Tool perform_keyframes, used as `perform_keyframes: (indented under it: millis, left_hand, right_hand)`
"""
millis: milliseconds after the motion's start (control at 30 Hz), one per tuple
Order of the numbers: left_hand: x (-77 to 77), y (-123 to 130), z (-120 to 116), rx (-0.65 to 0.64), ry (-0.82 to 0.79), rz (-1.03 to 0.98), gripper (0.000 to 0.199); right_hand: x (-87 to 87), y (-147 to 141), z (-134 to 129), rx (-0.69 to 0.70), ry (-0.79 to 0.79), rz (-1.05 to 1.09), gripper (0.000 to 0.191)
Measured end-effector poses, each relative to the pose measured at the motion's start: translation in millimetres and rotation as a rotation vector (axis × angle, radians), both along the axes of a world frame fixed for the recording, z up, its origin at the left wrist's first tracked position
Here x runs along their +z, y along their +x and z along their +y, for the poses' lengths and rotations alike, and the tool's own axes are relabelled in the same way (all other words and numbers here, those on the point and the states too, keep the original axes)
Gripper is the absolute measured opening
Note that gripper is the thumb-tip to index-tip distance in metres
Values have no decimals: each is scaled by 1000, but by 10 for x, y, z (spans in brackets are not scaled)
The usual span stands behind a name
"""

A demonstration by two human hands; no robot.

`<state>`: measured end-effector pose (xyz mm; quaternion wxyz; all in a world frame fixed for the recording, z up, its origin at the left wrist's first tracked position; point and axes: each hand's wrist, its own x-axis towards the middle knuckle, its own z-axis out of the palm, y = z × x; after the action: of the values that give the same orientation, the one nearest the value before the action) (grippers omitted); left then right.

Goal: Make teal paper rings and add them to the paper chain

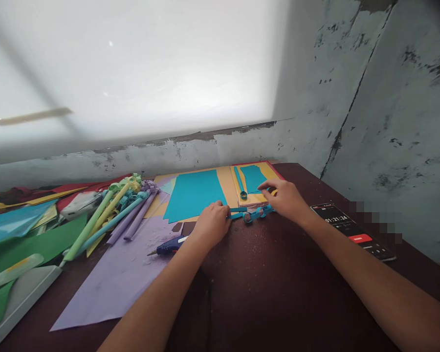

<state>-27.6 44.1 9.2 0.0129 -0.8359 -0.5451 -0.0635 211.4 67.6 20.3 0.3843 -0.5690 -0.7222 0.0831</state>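
Note:
My left hand (212, 222) rests low over the dark table with its fingers curled around the end of blue paper strips (237, 213). Curled blue paper pieces (254, 214) lie just right of it, reaching towards my right hand (284, 198). That hand hovers above the table with fingers bent and apart, near a small stack of blue paper (254, 177). A rolled blue paper stick (239, 181) with a coiled end lies left of the stack. A dark blue glue gun (168, 246) lies partly behind my left forearm.
Large blue sheets (194, 193) lie behind my left hand. On the left are rolled paper sticks with curled tops (99, 220), green paper (47, 242) and a purple sheet (113, 283). A phone (352, 232) showing a timer lies at right. A peeling wall (352, 98) stands behind.

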Motion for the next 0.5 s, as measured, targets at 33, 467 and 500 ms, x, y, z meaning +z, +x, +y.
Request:
perform_keyframes:
  millis: [33,467,500]
  left_hand:
    - [11,-11,1,13,4,-16,19]
    - [220,32,-57,-55,108,-548,11]
    - [236,26,-58,-15,114,-580,12]
  right_hand:
    - [-14,-87,-44,87,13,29,19]
    - [-37,-199,-102,357,-105,243,18]
    - [-15,-188,-104,329,-137,296,19]
